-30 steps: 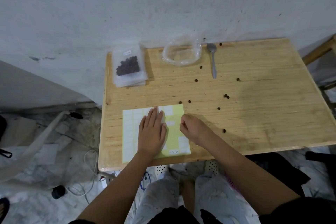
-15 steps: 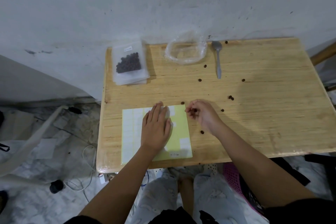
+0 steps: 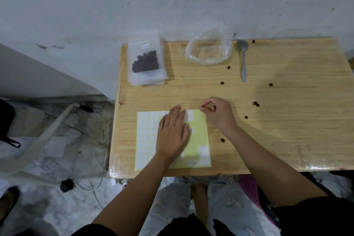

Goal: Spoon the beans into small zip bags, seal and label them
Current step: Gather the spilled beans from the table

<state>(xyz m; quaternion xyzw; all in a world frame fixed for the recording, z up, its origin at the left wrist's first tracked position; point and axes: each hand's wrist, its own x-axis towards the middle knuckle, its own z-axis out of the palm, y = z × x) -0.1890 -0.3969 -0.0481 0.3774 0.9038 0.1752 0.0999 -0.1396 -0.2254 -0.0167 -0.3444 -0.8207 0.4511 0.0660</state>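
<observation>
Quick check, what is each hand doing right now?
Left hand: open, pressed flat on the label sheet.
Right hand: closed, fingertips pinching a bean just off the sheet's far corner.

One camera sits on the person's head. It looks forward and down onto the bench [image 3: 287, 130] from above. The bench is quite near and fills the middle and right of the frame. The wall [image 3: 172, 5] runs across the top, and the floor [image 3: 57, 159] shows at the lower left. Both arms come up from the bottom edge, with the left hand [image 3: 172, 138] and right hand [image 3: 218, 113] near the middle. The view is very wide.
</observation>
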